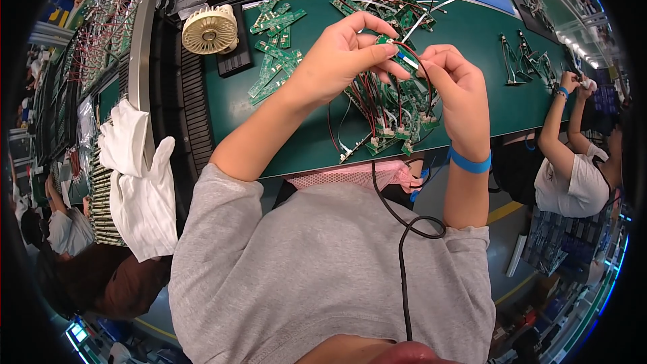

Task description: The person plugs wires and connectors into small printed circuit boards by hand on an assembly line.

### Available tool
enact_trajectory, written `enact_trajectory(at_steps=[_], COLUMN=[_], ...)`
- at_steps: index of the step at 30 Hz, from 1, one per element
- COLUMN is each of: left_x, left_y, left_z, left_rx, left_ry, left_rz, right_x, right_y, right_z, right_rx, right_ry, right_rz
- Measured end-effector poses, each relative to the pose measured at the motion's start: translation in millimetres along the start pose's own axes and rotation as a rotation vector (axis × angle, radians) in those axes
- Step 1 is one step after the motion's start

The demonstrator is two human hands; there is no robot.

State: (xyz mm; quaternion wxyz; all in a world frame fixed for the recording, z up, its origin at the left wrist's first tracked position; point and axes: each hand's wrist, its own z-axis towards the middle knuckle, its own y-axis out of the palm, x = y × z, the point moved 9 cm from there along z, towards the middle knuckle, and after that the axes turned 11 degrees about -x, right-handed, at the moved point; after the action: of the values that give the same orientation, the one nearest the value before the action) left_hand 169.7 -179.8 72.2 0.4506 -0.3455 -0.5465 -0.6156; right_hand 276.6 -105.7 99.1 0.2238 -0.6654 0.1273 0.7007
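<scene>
A dark rim crops the workroom (502, 234) around the green surface (232, 114), heaped with boards (407, 116). Above them, the left grip (342, 52) pinches one board (406, 58), partly finger-hidden; whether the right grip (464, 87), curled beside a red wire (409, 48), has closed, I cannot tell.

Your left hand (340, 57) and right hand (464, 91) nearly meet before you, both pinching (left index finger (367, 21) arched), left forearm (266, 129) slanting inward, right forearm (466, 197) running straighter ahead

no legible text, print (549, 170) on co-worker's white shirt (573, 185) too small to read
</scene>
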Motion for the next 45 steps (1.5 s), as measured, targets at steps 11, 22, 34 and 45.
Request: enact_trajectory(at_steps=[11,22,34,45], left_x=[1,-23,5,-10], left_y=[1,-1,-133,-180], left_z=[-2,3,-26,-30], left_rx=[0.001,-0.17,0.133,0.536], left_ry=[-0.015,-0.156,-0.685,-0.665], left_rz=[0.047,0.221,1.324,1.563], right_x=[-4,-9,21,11], right_y=[6,15,11,-1], right_z=[-2,-12,63,73], right_rx=[0.013,-0.044,-0.132,-0.12], right_ry=[-0.027,-0.018,-0.514,-0.663], right_rz=[-0.032,-0.352,-1.158,-1.297])
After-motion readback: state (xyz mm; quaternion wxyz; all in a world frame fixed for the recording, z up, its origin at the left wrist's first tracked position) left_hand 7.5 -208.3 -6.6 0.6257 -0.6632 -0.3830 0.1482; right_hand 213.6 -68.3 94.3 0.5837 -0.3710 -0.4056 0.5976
